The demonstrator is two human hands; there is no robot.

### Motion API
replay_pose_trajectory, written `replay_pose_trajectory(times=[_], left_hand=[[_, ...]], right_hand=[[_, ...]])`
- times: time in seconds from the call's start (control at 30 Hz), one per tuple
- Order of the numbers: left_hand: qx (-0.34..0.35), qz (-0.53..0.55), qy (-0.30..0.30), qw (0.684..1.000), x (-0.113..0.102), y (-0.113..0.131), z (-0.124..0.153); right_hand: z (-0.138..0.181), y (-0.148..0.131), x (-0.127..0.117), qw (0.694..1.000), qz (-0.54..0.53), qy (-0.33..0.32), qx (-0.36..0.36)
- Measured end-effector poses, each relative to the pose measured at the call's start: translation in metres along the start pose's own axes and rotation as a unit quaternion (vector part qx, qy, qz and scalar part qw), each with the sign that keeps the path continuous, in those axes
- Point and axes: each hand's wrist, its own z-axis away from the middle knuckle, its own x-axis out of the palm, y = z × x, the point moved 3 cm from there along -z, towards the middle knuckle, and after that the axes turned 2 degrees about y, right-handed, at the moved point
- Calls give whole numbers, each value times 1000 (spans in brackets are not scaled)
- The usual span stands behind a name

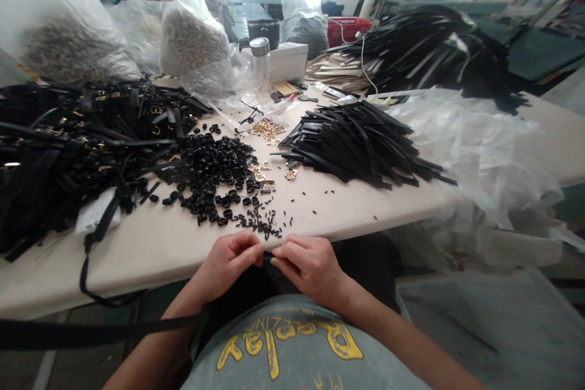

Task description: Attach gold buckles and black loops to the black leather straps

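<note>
At the table's front edge my left hand (234,261) and my right hand (312,263) are close together, both closed in a pinch. Between the fingertips a short bit of a black strap (269,258) shows; the fingers cover most of it. Just beyond the hands lie tiny black pieces (262,219), scattered on the table. Behind them is a heap of small black loops (214,164). Gold buckles (269,131) lie in loose clusters farther back. A pile of black strips (351,143) rests beyond my right hand.
Black straps with buckles (91,128) are heaped on the left of the pale table (159,250). Filled plastic bags (194,36), a glass bottle (261,67) and a white box (289,61) stand behind. Clear plastic sheeting (475,158) hangs over the right edge.
</note>
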Motion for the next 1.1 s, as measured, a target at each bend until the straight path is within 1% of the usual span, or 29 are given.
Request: replay_pose_trajectory(times=[0.03, 0.07, 0.1, 0.13, 0.17, 0.2, 0.27, 0.33, 0.43, 0.5, 0.53, 0.57, 0.63, 0.73, 0.8, 0.9, 0.93, 1.0, 1.1], left_hand=[[9, -30, 36, 999, -12, 0, -7], [18, -65, 89, 994, -26, 0, -15], [31, -113, 152, 981, -41, 0, -23], [44, -173, 200, 964, -55, 1, -33], [56, -235, 226, 944, -67, 3, -43], [61, -290, 229, 927, -76, 3, -53], [46, -379, 186, 905, -87, 2, -74], [17, -437, 127, 890, -91, 0, -91], [-8, -466, 54, 883, -92, -1, -105], [-6, -462, 29, 886, -90, 1, -107], [0, -458, 30, 888, -89, 2, -107], [9, -450, 42, 892, -87, 4, -105], [26, -411, 85, 907, -85, 6, -99], [29, -308, 152, 939, -82, 3, -87], [3, -225, 169, 960, -79, -1, -80], [-51, -42, 158, 985, -69, -5, -70], [-69, 32, 150, 986, -63, -4, -66], [-97, 160, 135, 973, -49, 0, -57], [-113, 268, 104, 951, -26, 8, -44]], right_hand=[[0, 2, 0, 1000, -10, 4, 7], [1, 4, -1, 1000, -20, 7, 16], [1, 6, -1, 999, -31, 9, 25], [2, 8, -1, 999, -39, 10, 33], [3, 10, 0, 998, -45, 10, 41], [3, 11, 0, 998, -49, 9, 48], [4, 13, 0, 997, -51, 6, 58], [4, 14, 0, 997, -52, 8, 65], [4, 17, 0, 996, -53, 21, 72], [4, 19, -1, 995, -51, 29, 77], [3, 20, -1, 995, -49, 31, 80], [3, 21, -1, 995, -46, 34, 83], [3, 21, -2, 994, -43, 40, 88], [3, 21, -4, 994, -45, 50, 87], [2, 22, -5, 994, -45, 55, 87], [-2, 22, -7, 993, -41, 75, 85], [-4, 22, -8, 992, -39, 84, 80], [-9, 20, -11, 992, -36, 100, 70], [-18, 16, -14, 991, -28, 114, 60]])
